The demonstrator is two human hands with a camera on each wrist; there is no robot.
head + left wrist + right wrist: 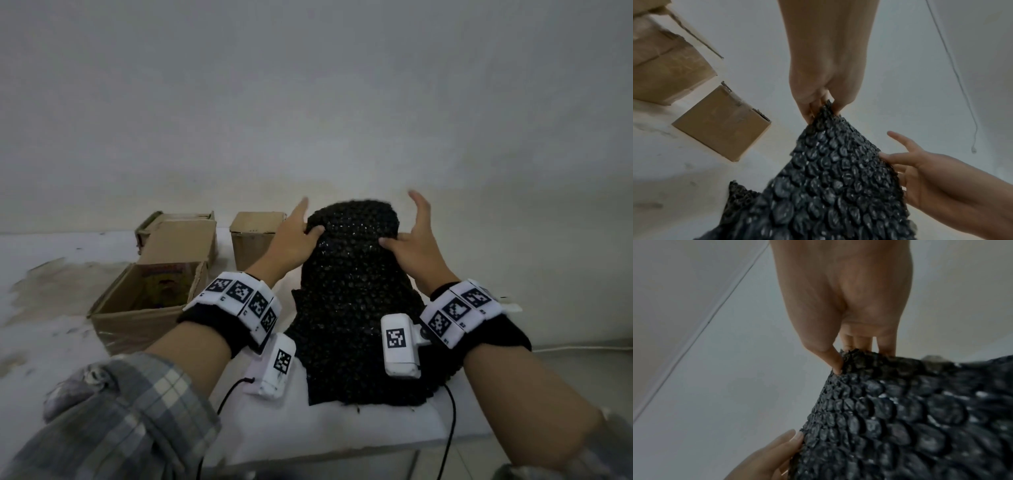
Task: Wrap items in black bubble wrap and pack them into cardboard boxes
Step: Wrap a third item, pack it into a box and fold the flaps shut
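Left wrist view shows the left hand pinching the top corner of the black bubble wrap between thumb and fingers, a grip the head view only half shows. Right wrist view shows the right hand pinching the other top corner, thumb in front, fingers behind. From the head view, the sheet hangs lifted off the white table, its lower edge still resting there. Three cardboard boxes stand to the left: an open box holding something colourful, too blurred to identify, a second box behind it, and a closed box.
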